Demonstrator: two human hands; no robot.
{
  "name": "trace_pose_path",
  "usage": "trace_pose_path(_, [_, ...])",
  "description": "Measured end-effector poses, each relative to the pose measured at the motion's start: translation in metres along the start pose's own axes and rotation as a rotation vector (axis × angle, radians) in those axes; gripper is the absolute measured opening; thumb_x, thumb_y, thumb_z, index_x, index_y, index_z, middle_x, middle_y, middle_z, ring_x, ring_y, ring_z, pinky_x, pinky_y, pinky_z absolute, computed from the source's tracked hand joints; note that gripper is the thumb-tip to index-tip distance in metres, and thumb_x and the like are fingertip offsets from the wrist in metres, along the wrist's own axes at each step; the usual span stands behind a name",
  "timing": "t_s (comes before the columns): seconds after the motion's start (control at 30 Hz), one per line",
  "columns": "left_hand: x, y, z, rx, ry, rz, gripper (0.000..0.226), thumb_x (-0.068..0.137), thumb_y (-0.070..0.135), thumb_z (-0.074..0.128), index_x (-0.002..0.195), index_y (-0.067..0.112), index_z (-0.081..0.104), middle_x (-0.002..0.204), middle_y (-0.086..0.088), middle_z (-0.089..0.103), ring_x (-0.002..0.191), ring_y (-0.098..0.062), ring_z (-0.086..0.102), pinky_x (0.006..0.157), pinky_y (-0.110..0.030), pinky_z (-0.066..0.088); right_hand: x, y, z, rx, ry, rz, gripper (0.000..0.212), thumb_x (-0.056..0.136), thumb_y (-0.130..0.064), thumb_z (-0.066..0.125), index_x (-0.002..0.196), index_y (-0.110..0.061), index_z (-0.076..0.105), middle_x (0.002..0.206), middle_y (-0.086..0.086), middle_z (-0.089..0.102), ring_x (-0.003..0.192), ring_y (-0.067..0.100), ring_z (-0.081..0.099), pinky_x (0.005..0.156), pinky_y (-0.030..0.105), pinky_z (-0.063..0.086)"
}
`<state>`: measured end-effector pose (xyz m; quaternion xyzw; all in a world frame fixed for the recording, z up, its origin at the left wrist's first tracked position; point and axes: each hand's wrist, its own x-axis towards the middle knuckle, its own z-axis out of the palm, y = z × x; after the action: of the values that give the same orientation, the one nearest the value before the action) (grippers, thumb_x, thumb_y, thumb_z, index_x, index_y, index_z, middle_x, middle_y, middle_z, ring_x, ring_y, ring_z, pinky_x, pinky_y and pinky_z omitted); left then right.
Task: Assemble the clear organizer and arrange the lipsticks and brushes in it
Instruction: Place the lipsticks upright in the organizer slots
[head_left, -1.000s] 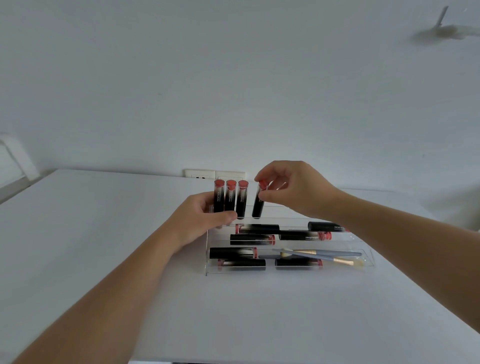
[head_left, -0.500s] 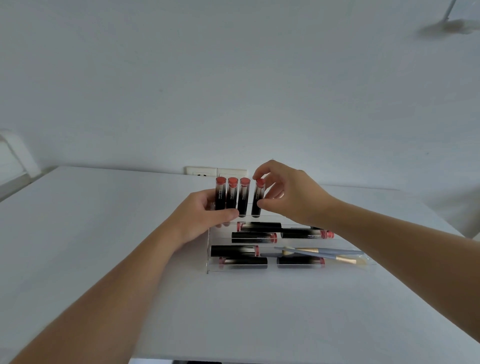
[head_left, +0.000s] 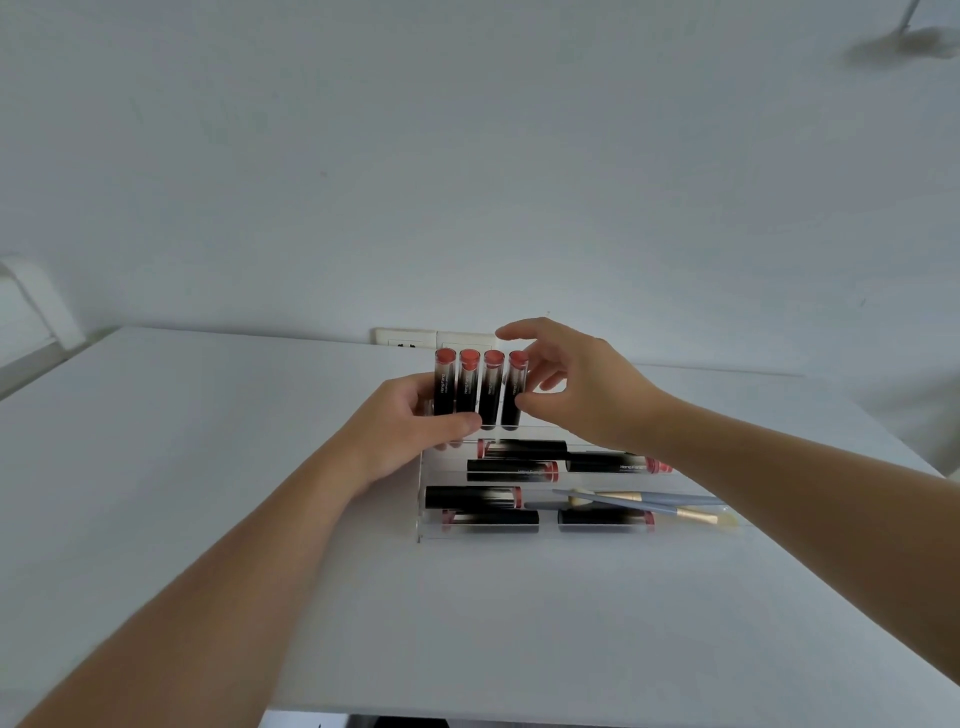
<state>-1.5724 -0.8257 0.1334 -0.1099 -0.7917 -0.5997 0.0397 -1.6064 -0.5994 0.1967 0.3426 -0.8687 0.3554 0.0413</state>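
The left hand (head_left: 410, 428) grips the left end of the clear organizer (head_left: 422, 512) at its top step, thumb in front and fingers curled behind the upright lipsticks (head_left: 480, 389). These four lipsticks stand in a row on the top step, red caps up. The organizer stands on the white table (head_left: 156, 467), near the far edge, in front of a wall socket (head_left: 408, 340). On its lower steps lie more lipsticks (head_left: 511, 470) on their side, and two brushes (head_left: 639, 506) towards the right end. The right hand (head_left: 576, 387) is loosely open, holding nothing, with its thumb tip touching the rightmost upright lipstick.
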Motion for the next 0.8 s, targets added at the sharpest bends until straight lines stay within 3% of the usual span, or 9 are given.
trace_pose_path(0.37, [0.0014, -0.0015, -0.0004, 0.008, 0.004, -0.014, 0.027, 0.069, 0.049, 0.078, 0.094, 0.040, 0.074, 0.090, -0.001, 0.077, 0.085, -0.025, 0.073, 0.077, -0.029, 0.059, 0.0007, 0.0025, 0.0038, 0.041, -0.015, 0.000, 0.068, 0.083, -0.003, 0.073, 0.139, -0.034, 0.050, 0.092, -0.009, 0.067, 0.084, 0.004, 0.068, 0.092, 0.034, 0.055])
trace_pose_path(0.47, [0.0011, -0.0016, -0.0007, 0.010, 0.005, -0.016, 0.028, 0.069, 0.050, 0.078, 0.095, 0.040, 0.074, 0.091, 0.001, 0.077, 0.084, -0.021, 0.074, 0.080, -0.030, 0.060, 0.0000, 0.0044, 0.0062, 0.050, -0.017, 0.003, 0.068, 0.082, -0.005, 0.073, 0.140, -0.033, 0.050, 0.087, -0.010, 0.069, 0.084, 0.002, 0.068, 0.091, 0.031, 0.055])
trace_pose_path(0.63, [-0.0003, 0.0003, -0.0008, 0.001, 0.001, -0.021, 0.030, 0.070, 0.050, 0.078, 0.098, 0.041, 0.074, 0.094, 0.004, 0.078, 0.086, -0.016, 0.075, 0.074, -0.018, 0.055, 0.0013, 0.0066, 0.0074, 0.058, -0.031, 0.018, 0.072, 0.080, -0.009, 0.075, 0.141, -0.034, 0.048, 0.087, -0.013, 0.071, 0.086, -0.002, 0.068, 0.087, 0.020, 0.052])
trace_pose_path(0.8, [0.0004, -0.0006, -0.0006, 0.001, 0.002, -0.026, 0.032, 0.069, 0.050, 0.078, 0.099, 0.039, 0.074, 0.096, 0.003, 0.077, 0.087, -0.017, 0.075, 0.082, -0.027, 0.057, 0.0007, 0.0059, 0.0088, 0.050, -0.011, 0.028, 0.070, 0.081, -0.013, 0.080, 0.139, -0.035, 0.049, 0.085, -0.013, 0.070, 0.085, -0.001, 0.068, 0.088, 0.023, 0.054])
